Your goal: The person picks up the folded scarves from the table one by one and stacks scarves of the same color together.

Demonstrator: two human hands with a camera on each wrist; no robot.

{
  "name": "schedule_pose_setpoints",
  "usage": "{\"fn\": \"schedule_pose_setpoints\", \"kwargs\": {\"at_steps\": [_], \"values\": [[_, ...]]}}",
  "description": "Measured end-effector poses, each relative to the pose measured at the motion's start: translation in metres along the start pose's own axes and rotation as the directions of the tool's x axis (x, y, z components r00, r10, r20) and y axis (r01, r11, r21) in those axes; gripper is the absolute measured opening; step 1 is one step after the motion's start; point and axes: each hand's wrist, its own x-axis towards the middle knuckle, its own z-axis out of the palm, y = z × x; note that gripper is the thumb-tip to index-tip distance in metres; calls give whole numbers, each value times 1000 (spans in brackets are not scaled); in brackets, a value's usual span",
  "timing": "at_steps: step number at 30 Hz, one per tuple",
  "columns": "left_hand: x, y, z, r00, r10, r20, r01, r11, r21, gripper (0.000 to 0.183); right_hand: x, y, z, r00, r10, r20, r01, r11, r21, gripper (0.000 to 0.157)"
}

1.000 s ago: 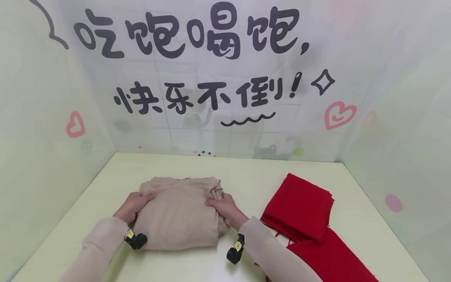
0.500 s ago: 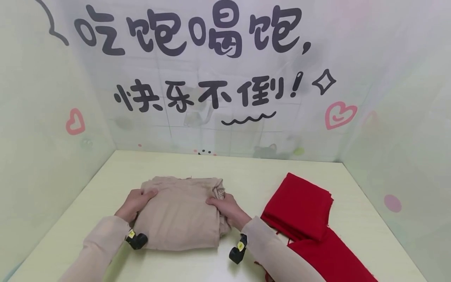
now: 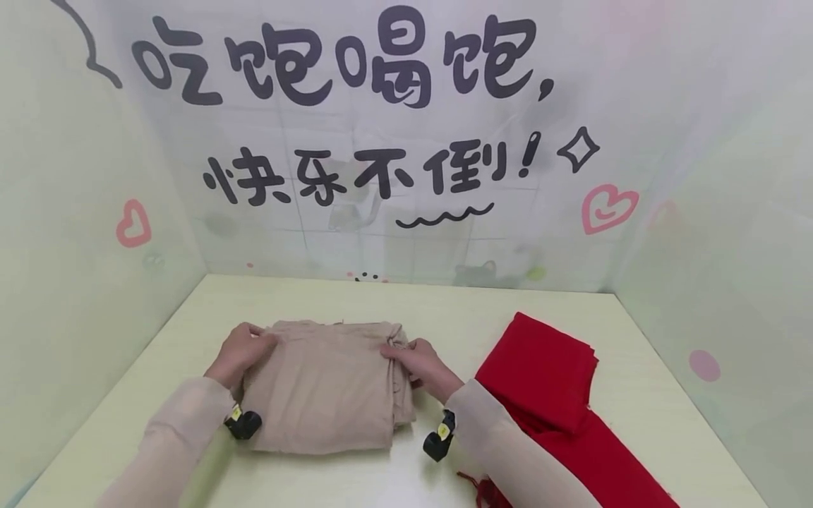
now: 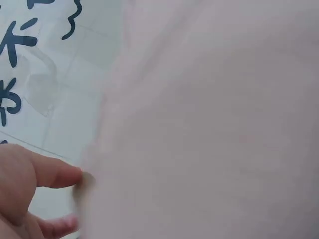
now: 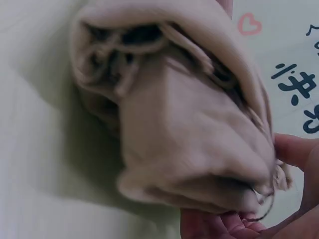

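A folded beige cloth (image 3: 324,391), perhaps a scarf, lies at the centre-left of the table. My left hand (image 3: 240,355) holds its far left corner, thumb on top. On the opposite side my right hand (image 3: 424,363) pinches the far right edge. The left wrist view is mostly filled by the cloth's smooth face (image 4: 209,139), with the thumb and a finger of the left hand (image 4: 30,184) at its edge. In the right wrist view, stacked layers and loose, twisted strands show at the cloth's end (image 5: 169,114), and the right hand (image 5: 299,179) grips a lower corner.
A red cloth (image 3: 540,370) with fringe lies on the table's right side, one part folded into a square, and my right sleeve (image 3: 502,437) covers some of it. Pale printed walls (image 3: 356,240) enclose the table (image 3: 457,310) at the back and sides.
The right hand has shifted slightly right and its grip on the edge has changed. The beige cloth's right end hangs flatter, with layers showing. The left hand has moved slightly toward the back.
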Motion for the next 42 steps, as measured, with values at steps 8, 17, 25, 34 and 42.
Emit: {"fn": "schedule_pose_setpoints", "kwargs": {"at_steps": [8,17,25,34,42], "values": [[6,29,-4,992,84,-94,-83,996,14,52,9,-9,-35,999,-11,-53,11,1000,3,47],[12,57,17,998,51,-36,-55,992,-110,48,15,-12,-72,996,19,-87,-18,1000,14,52],[8,90,48,998,54,22,-48,979,-200,44,17,-10,-106,991,42,-127,-41,999,12,56],[-4,115,85,985,110,136,-60,943,-327,38,15,-5,-143,982,77,-171,-73,997,30,62],[-31,133,122,955,179,238,-45,877,-478,28,14,7,-187,960,71,-270,-76,997,-9,64]]}}
